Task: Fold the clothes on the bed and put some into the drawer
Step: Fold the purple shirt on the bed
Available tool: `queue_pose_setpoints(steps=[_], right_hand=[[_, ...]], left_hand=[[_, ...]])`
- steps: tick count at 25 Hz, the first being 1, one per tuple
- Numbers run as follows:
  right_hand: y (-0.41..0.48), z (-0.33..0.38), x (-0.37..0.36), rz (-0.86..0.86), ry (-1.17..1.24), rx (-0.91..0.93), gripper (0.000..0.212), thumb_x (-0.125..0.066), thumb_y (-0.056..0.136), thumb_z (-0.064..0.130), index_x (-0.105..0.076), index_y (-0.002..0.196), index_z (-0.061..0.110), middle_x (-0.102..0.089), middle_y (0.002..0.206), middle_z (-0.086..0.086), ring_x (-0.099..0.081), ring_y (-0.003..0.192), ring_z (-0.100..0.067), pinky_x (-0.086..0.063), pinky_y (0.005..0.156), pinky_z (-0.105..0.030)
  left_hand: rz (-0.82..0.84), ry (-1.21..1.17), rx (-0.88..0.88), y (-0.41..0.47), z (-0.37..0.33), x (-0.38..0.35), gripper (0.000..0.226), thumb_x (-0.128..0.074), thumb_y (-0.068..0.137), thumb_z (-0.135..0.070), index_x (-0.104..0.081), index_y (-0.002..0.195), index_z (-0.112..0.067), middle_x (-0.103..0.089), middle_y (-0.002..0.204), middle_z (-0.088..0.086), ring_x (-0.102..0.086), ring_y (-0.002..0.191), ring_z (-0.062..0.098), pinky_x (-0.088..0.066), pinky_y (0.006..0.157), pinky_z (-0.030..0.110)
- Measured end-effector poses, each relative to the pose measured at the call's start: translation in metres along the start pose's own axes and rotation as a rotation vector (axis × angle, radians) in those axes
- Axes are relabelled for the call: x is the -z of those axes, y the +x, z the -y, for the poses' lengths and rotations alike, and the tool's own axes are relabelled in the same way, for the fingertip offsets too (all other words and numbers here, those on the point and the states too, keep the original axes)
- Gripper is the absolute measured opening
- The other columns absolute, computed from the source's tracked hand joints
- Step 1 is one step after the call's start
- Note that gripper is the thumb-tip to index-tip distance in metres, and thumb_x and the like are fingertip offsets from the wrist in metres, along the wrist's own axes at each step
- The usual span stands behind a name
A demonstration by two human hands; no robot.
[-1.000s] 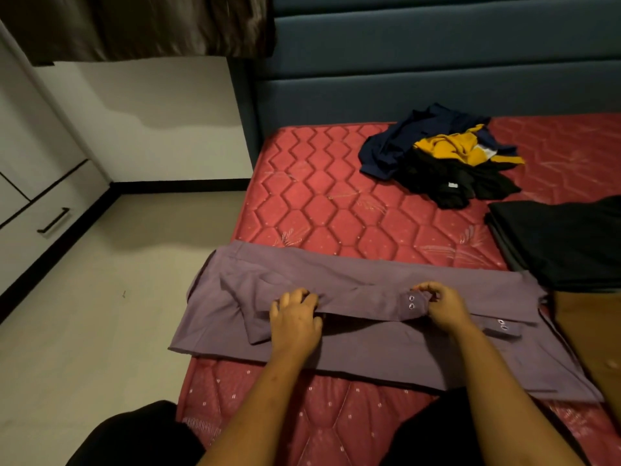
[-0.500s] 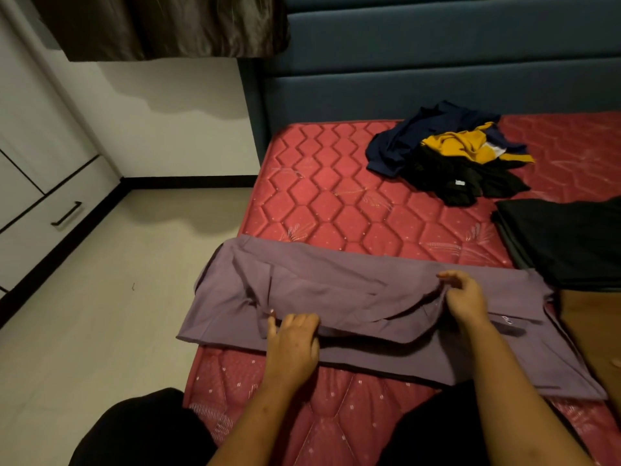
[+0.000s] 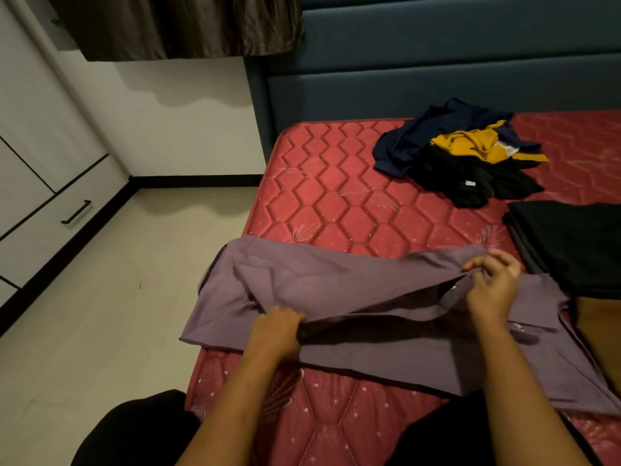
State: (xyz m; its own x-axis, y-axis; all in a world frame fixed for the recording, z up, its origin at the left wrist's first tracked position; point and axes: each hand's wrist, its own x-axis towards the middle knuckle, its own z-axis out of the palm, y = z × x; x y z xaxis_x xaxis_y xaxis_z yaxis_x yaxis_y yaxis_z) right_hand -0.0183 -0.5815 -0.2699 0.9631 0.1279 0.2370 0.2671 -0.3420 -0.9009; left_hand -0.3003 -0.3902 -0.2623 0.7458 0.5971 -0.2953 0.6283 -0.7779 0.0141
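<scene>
A purple long-sleeved shirt point(image 3: 336, 290) lies spread across the near edge of the red quilted mattress point(image 3: 336, 196). My left hand point(image 3: 275, 331) grips the shirt's upper layer at its lower fold, fingers tucked under the cloth. My right hand point(image 3: 490, 284) pinches the same layer near the cuff and holds it lifted off the shirt's body, so a dark gap shows beneath. A drawer point(image 3: 57, 223) with a black handle sits low in the white cabinet at the left.
An unfolded heap of navy, yellow and black clothes point(image 3: 463, 159) lies near the blue headboard point(image 3: 437, 62). A folded black garment point(image 3: 571, 243) and a brown one point(image 3: 601, 327) lie at the right. Pale floor point(image 3: 100, 331) runs between bed and cabinet.
Both hands have taken hold of the sleeve layer and raised it off the shirt. My right hand moved up and to the right, and the view shifted slightly left.
</scene>
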Motion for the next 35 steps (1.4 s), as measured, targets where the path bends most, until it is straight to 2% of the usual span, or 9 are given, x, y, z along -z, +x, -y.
queue_pose_setpoints(steps=[5,8,11,13,17,23,26,31,35], right_hand=[[0.004,-0.018,-0.005,-0.085,0.035,-0.307,0.039,-0.033,0.062,-0.006,-0.060,0.055,0.022,-0.056,0.075,-0.007,-0.052,0.081,-0.025,-0.041,0.065,-0.028],[0.002,-0.028,-0.014,-0.113,0.053,-0.350,0.047,-0.032,0.057,0.004,-0.065,0.060,0.038,-0.061,0.088,-0.012,-0.052,0.079,-0.025,-0.040,0.072,-0.029],[0.005,-0.028,-0.010,-0.147,0.061,-0.425,0.049,-0.031,0.063,-0.001,-0.067,0.068,0.032,-0.059,0.113,-0.022,-0.059,0.097,-0.036,-0.045,0.088,-0.034],[0.008,-0.022,-0.005,-0.125,0.039,-0.562,0.051,-0.034,0.079,0.000,-0.068,0.107,0.027,-0.049,0.128,-0.024,-0.055,0.107,-0.038,-0.043,0.099,-0.041],[-0.003,-0.014,-0.011,0.113,0.127,-0.583,0.059,-0.055,0.095,0.036,-0.029,0.146,0.025,-0.045,0.140,-0.022,-0.046,0.126,-0.039,-0.036,0.106,-0.043],[0.008,-0.008,0.009,0.007,-0.059,-0.319,0.049,-0.048,0.086,-0.008,-0.058,0.128,0.015,-0.060,0.124,-0.020,-0.055,0.114,-0.039,-0.042,0.098,-0.039],[0.010,-0.016,0.016,0.029,-0.234,-0.426,0.047,-0.040,0.086,-0.010,-0.065,0.118,0.013,-0.061,0.123,-0.021,-0.055,0.112,-0.041,-0.043,0.096,-0.042],[0.007,-0.016,0.011,0.054,-0.306,-0.485,0.038,-0.040,0.087,-0.007,-0.069,0.087,0.018,-0.065,0.111,-0.018,-0.058,0.102,-0.039,-0.047,0.083,-0.040],[0.013,-0.014,0.020,0.045,-0.274,-0.505,0.028,-0.042,0.097,0.017,-0.062,0.117,0.014,-0.056,0.129,-0.021,-0.051,0.117,-0.041,-0.041,0.096,-0.044]], left_hand=[[-0.616,-0.266,0.179,0.000,0.001,-0.009,0.029,-0.067,0.064,0.010,-0.059,0.089,-0.004,-0.059,0.074,0.016,-0.059,0.057,0.035,-0.045,0.041,0.035],[-0.664,-0.518,0.390,0.001,-0.004,0.006,0.028,-0.051,0.081,0.008,-0.051,0.108,0.001,-0.058,0.069,0.020,-0.059,0.055,0.038,-0.044,0.046,0.040],[-0.661,-0.369,0.290,-0.006,-0.008,-0.001,0.045,-0.065,0.064,0.008,-0.048,0.106,0.003,-0.050,0.048,0.012,-0.051,0.036,0.030,-0.035,0.035,0.028],[-0.625,-0.272,0.193,-0.015,-0.012,-0.022,0.068,-0.075,0.045,0.004,-0.047,0.107,-0.001,-0.044,0.041,0.005,-0.042,0.027,0.024,-0.029,0.031,0.021],[-0.638,-0.181,0.161,-0.027,-0.011,-0.052,0.081,-0.080,0.038,0.002,-0.045,0.111,-0.008,-0.048,0.045,0.005,-0.041,0.028,0.022,-0.028,0.030,0.019],[-0.901,-0.149,0.134,0.000,0.002,-0.019,0.039,-0.052,0.067,0.006,-0.047,0.101,-0.012,-0.052,0.078,0.009,-0.053,0.060,0.027,-0.042,0.042,0.034],[-0.696,0.020,-0.036,-0.005,-0.011,-0.027,0.026,-0.043,0.074,-0.013,-0.049,0.099,-0.018,-0.042,0.089,0.003,-0.049,0.075,0.027,-0.039,0.056,0.036],[0.409,-0.109,0.102,0.018,-0.024,-0.010,0.045,-0.060,0.081,-0.017,-0.057,0.126,-0.015,-0.049,0.136,0.009,-0.048,0.121,0.032,-0.046,0.100,0.039],[0.193,-0.277,0.091,0.050,-0.049,0.030,0.037,-0.056,0.091,-0.021,-0.054,0.128,-0.018,-0.054,0.135,0.010,-0.053,0.120,0.030,-0.043,0.102,0.038]])
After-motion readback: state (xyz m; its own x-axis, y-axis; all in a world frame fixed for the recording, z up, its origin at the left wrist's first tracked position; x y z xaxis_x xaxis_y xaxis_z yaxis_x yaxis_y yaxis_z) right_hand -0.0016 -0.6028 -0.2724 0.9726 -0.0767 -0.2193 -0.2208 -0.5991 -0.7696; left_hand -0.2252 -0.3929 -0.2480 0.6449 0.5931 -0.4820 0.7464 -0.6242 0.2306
